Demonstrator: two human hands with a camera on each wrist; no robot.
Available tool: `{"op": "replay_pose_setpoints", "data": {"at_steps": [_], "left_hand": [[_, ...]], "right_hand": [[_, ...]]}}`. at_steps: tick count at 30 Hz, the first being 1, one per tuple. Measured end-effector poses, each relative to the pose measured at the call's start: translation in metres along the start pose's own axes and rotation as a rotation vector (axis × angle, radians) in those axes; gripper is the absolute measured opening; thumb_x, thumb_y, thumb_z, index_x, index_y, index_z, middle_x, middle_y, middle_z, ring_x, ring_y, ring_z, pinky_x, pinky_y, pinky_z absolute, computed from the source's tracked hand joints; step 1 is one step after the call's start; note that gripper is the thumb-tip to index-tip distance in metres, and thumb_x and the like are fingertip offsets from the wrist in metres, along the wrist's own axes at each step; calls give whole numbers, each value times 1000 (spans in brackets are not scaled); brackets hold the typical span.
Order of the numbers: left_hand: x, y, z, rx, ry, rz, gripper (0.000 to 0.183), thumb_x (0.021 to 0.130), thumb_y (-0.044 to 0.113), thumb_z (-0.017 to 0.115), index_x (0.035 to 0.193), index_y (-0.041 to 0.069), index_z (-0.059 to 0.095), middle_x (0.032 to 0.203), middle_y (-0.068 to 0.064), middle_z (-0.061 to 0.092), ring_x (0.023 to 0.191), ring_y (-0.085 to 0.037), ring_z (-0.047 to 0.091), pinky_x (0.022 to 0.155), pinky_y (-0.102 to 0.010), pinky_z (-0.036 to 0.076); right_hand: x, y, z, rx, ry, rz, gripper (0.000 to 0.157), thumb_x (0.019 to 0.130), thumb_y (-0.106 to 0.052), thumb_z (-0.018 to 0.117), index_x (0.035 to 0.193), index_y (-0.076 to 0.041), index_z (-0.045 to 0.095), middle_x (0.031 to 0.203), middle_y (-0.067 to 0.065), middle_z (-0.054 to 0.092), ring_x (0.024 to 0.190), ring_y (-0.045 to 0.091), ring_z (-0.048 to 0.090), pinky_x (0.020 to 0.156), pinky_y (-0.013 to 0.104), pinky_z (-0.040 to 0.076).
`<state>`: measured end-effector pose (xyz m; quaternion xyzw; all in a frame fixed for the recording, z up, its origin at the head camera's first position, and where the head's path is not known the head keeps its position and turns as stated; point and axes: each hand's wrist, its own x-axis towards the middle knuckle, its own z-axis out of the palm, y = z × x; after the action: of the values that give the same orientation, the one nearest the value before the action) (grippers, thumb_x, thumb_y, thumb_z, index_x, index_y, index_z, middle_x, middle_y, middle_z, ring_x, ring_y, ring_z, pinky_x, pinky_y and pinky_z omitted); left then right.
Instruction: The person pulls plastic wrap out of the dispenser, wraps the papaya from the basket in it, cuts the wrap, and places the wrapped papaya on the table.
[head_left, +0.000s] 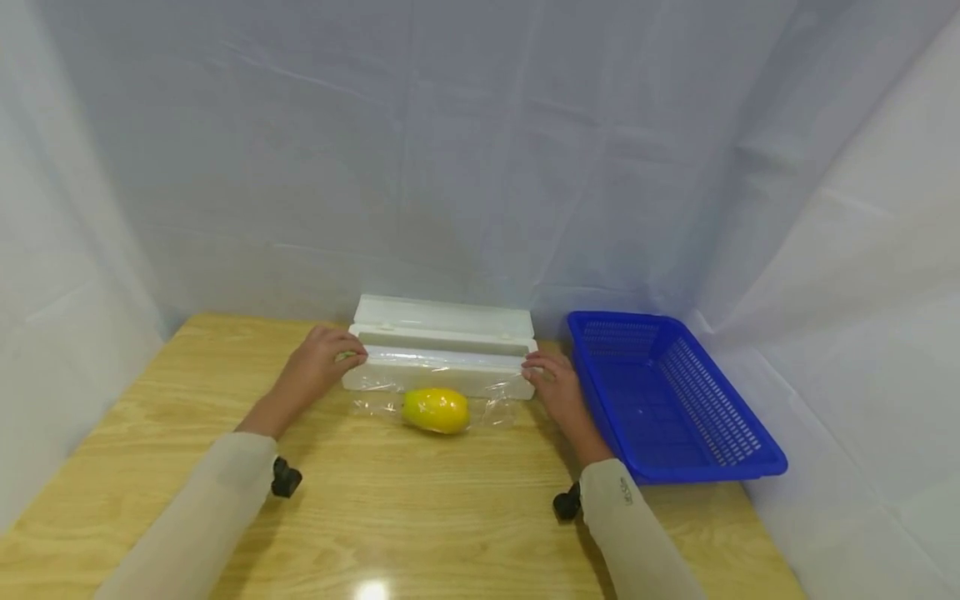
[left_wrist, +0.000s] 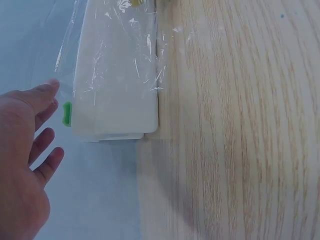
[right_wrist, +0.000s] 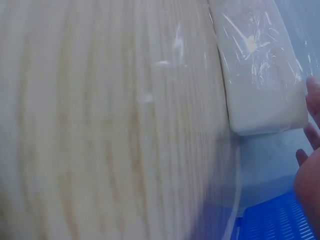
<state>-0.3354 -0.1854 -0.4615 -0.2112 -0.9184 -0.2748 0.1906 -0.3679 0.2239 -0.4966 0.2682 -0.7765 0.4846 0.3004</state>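
A long white cling film box (head_left: 442,382) stands on the table with its lid (head_left: 442,315) raised at the back. Clear cling film (left_wrist: 117,60) drapes over the front of the box and down to the table. A yellow, mango-like fruit (head_left: 437,410) with a greenish end lies in front of the box, at the film. My left hand (head_left: 324,360) pinches the film with thumb and forefinger at the box's left end, its other fingers loosely bent. At the opposite end, my right hand (head_left: 557,387) has thumb and fingertips brought together on the film's edge.
A blue perforated basket (head_left: 675,400) stands on the table, close beside my right forearm. Pale sheeting (head_left: 480,167) hangs behind and at both sides of the wooden table (head_left: 435,517). A small green piece (left_wrist: 67,114) sits at the box's left end.
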Motion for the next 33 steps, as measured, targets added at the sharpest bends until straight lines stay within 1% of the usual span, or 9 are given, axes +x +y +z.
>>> {"op": "replay_pose_setpoints", "data": {"at_steps": [4,8,14,20,23,26,29,32,33], "left_hand": [[-5,4,-3,-9,7,-4,13,90,19,67,99,11,73,106,-6,68,104,-25,48,87,-48,44],[-11,8,-6,7,1,-31,16,90,19,67,101,10,73,101,-7,66,98,-24,48,79,-45,46],[-18,11,-6,58,19,-10,14,89,16,68,100,9,73,89,-5,59,81,-20,45,65,-35,42],[-23,8,-5,-2,60,63,16,84,4,70,100,7,72,89,-5,67,84,-20,48,70,-36,43],[-27,7,-3,-42,74,100,19,82,-1,71,101,4,71,91,-7,69,88,-23,51,75,-39,44],[-34,9,-1,-80,62,115,20,82,-2,70,102,3,71,93,-8,69,92,-26,52,76,-41,44],[-41,8,-1,-115,36,118,20,84,-3,68,102,4,71,96,-7,68,94,-26,53,77,-41,46],[-49,8,0,-131,18,120,19,84,-3,67,99,8,72,97,-3,67,95,-22,53,77,-37,47],[-51,7,0,-133,17,123,19,84,-4,68,97,9,72,96,-1,67,94,-20,53,76,-35,47]], "right_hand": [[2,-25,-2,16,-26,-58,13,73,17,71,85,12,68,95,32,64,100,55,50,95,63,32],[1,-45,-6,-4,-55,-74,13,74,16,71,85,11,68,93,30,64,101,52,51,95,60,34],[-4,-52,-9,13,-66,-133,14,71,19,71,82,11,67,90,29,64,97,50,52,91,60,37],[-9,-50,-12,62,-120,-144,14,72,19,70,82,11,68,92,28,61,96,45,51,93,36,42],[-13,-48,-13,80,-157,-166,15,71,20,70,82,11,68,93,28,61,97,46,51,93,32,43],[-17,-48,-14,72,-201,-186,15,70,20,71,80,9,69,93,27,61,99,48,49,96,38,41],[-19,-53,-15,63,-270,-160,14,71,17,72,79,6,70,96,26,61,107,51,46,101,47,36],[-21,-55,-17,58,-350,-152,13,71,16,72,78,5,71,97,26,60,113,54,42,104,56,29],[-22,-50,-16,50,-372,-164,13,71,14,73,79,4,71,98,24,61,115,53,42,105,55,29]]}}
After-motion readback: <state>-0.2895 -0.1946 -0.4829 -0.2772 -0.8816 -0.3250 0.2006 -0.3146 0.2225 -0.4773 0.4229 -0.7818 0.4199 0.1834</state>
